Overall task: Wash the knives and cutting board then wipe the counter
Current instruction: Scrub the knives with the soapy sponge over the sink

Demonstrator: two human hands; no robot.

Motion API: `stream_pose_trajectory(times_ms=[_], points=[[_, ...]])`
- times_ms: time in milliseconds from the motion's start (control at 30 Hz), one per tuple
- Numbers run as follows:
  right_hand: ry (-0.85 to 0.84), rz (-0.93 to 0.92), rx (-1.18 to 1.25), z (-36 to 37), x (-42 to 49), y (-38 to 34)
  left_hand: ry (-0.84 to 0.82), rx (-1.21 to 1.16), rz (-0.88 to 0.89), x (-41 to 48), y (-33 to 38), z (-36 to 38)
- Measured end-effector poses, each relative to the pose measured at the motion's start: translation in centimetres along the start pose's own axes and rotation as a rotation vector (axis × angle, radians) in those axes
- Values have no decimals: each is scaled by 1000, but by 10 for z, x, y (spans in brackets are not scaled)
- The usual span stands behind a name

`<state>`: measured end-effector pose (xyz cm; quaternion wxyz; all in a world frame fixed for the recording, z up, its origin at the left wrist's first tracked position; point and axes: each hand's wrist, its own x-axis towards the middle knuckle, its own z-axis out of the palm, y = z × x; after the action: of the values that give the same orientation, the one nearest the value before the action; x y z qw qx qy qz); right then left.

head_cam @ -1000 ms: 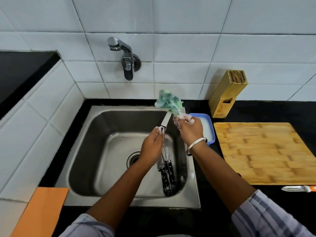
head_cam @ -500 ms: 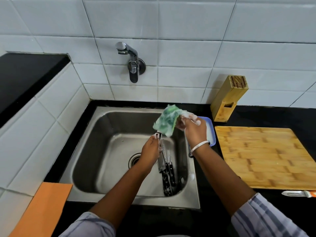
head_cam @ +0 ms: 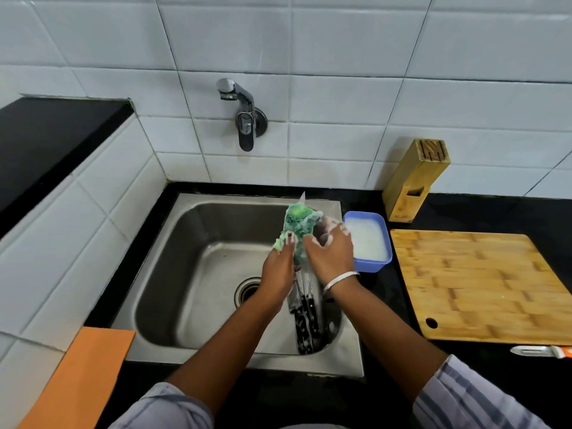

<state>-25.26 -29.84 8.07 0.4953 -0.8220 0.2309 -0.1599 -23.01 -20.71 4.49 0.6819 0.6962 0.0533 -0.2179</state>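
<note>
Over the steel sink (head_cam: 192,230) my left hand (head_cam: 278,270) holds a knife (head_cam: 301,198) upright; only the blade tip shows above a green soapy scrubber (head_cam: 297,222). My right hand (head_cam: 332,255), foamy, grips the scrubber wrapped around the blade. The knife's handle is hidden by my left hand. Several black-handled knives (head_cam: 305,320) lie in the sink's right side. The wooden cutting board (head_cam: 476,283) lies on the black counter (head_cam: 483,209) to the right.
A blue tub of soapy water (head_cam: 368,243) stands between sink and board. A wooden knife block (head_cam: 411,178) leans at the wall. The tap (head_cam: 243,116) hangs above the sink, no water running. An orange cloth (head_cam: 80,376) lies front left. An orange-handled tool (head_cam: 538,351) lies below the board.
My right hand has slid the scrubber down the blade from its tip toward my left hand, so the tip now shows above it. My view has shifted a little.
</note>
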Motion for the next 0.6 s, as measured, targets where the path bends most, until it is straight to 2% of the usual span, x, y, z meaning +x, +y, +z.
stream_pose_trajectory(times_ms=[67, 133, 200, 300, 467, 600], points=[[-26, -14, -52, 7, -4, 3, 43, 39, 50, 1, -1, 0], [43, -4, -201, 7, -5, 6, 83, 97, 64, 3, -6, 0], [94, -105, -251, 7, -6, 7, 94, 141, 90, 1, -7, -2], [-13, -179, -221, 11, -1, 8, 91, 213, 128, -5, -1, -2], [-101, 49, 65, 6, 10, -1, 87, 406, 206, -15, 7, -1], [116, 247, 321, -5, 52, -1, 33, 480, 228, -23, 16, 2]])
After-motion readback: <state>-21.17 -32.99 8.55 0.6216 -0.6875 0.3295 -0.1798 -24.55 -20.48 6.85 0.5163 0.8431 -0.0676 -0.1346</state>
